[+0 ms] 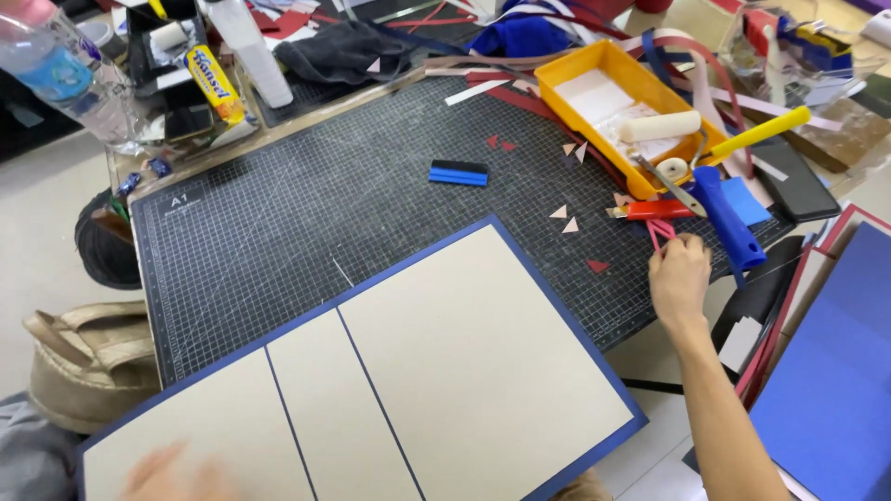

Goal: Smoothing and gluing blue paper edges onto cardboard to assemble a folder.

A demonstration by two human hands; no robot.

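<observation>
Scissors [661, 232] with red handles lie at the right edge of the dark gridded cutting mat [306, 213], and the right hand [679, 276] reaches to them, fingers curled with the tips at the handle loops; whether the fingers have actually closed on the handles cannot be told from this view. Just above the scissors lies a red-handled utility knife [650, 210], and beside it a blue-handled paint roller [729, 215] rests with its head toward the yellow tray [566, 97]. A white foam roller [661, 125] with a yellow handle sits in that tray.

The left hand [172, 478] shows only as a blur at the bottom edge, lying over the lower left corner of the large board piece [464, 362]; its grip cannot be told. That piece is three grey boards set on blue covering material, with narrow blue gaps between them and a blue border all round. It lies tilted across the near half of the mat, well apart from the scissors.

A small blue squeegee [458, 173] sits alone near the middle of the mat. Little pink and red paper triangles [564, 218] are scattered toward the right. Blue sheets [835, 371] are stacked on the counter at the far right.
</observation>
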